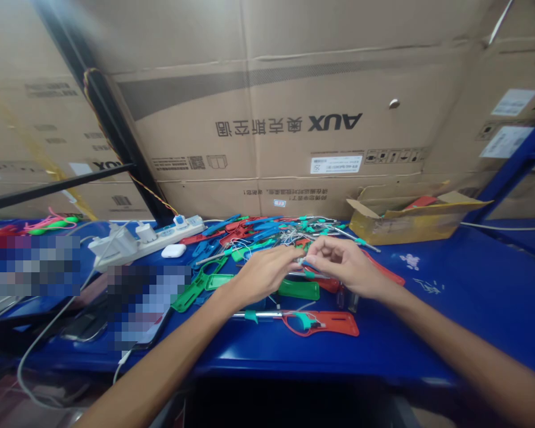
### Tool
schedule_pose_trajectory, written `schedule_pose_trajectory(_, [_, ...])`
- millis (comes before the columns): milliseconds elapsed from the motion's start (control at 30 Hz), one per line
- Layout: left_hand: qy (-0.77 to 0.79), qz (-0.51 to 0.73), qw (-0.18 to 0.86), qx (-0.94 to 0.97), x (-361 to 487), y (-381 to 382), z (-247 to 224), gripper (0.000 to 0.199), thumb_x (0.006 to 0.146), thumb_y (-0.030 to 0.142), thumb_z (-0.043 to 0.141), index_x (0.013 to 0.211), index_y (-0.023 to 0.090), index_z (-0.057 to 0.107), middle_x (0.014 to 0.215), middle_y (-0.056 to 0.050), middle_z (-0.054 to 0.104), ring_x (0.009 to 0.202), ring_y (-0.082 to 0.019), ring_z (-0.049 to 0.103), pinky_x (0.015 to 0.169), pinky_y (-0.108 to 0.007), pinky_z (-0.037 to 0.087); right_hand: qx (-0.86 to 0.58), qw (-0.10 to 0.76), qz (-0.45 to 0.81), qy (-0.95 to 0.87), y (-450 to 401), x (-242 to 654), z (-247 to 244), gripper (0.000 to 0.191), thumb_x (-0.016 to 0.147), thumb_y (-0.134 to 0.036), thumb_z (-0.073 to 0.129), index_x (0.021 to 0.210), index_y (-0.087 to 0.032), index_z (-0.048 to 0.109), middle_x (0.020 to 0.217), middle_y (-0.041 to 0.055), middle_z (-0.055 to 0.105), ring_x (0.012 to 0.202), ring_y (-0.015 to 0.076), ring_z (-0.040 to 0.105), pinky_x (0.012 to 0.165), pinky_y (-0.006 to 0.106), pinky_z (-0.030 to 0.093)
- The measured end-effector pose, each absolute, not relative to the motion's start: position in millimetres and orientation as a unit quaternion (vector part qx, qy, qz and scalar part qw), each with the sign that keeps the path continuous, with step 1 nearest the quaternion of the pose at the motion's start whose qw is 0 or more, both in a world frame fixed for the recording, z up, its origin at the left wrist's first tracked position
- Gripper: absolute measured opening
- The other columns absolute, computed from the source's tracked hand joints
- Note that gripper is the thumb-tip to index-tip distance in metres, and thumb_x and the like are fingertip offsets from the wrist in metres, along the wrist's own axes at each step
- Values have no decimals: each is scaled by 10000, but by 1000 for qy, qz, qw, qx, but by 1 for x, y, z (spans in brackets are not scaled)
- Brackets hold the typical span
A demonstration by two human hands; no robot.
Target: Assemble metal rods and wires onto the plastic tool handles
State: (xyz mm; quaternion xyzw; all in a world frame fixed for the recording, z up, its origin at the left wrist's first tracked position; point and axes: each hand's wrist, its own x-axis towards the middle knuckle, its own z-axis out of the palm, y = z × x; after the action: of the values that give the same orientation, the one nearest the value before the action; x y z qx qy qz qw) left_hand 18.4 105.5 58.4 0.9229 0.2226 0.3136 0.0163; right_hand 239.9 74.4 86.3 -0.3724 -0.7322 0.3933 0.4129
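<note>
My left hand (270, 270) and my right hand (341, 264) meet over the middle of the table, fingertips pinched together. Between them is a small whitish part (301, 260), too small to name and mostly hidden by the fingers. Just in front lies an opened long-nosed lighter: a red handle shell (341, 323) with a metal tube (270, 314) and a teal trigger (305, 321) set in it. Beneath the hands is a green handle shell (299, 289). Another green shell (191, 295) lies to the left of them.
Behind the hands spreads a heap of lighter parts (258, 229). An open cardboard box (410, 226) stands back right. A power strip (160, 241), white earphone case (173, 251) and phone (154, 309) occupy the left. Small white bits (428, 286) lie right on the blue table (468, 321).
</note>
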Motion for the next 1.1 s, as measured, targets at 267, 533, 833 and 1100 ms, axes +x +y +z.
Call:
schedule_pose_trajectory(267, [202,327,-54,922,17,104,64,396,1133,321,290,1218,144,635,952,-92,698,897,-219,656,771,-348,555,-362,409,421,-725,67,238,89,378,887,-561,695,825,-199,605,564,-68,491,479,80,412,452,232,343])
schedule_pose_trajectory(533, [212,326,-34,921,15,105,67,425,1131,396,294,1288,172,620,1032,-95,711,945,-224,658,810,-372,565,-358,402,428,-726,75,242,90,405,878,-596,700,847,-199,628,520,-79,492,431,84,433,426,227,363])
schedule_pose_trajectory(833, [180,392,32,901,17,97,71,438,1121,333,354,1557,345,400,1504,-111,459,1386,-277,450,1120,-514,424,-325,385,328,-799,86,249,85,265,950,-475,665,1017,-230,739,918,25,723,790,169,648,738,312,530])
schedule_pose_trajectory(1100, [203,388,47,898,25,95,67,509,1122,357,333,1621,294,256,1666,-138,247,1522,-296,279,1204,-545,309,-287,406,250,-831,82,243,76,206,995,-397,636,1039,-267,790,1032,42,784,989,229,700,912,372,526])
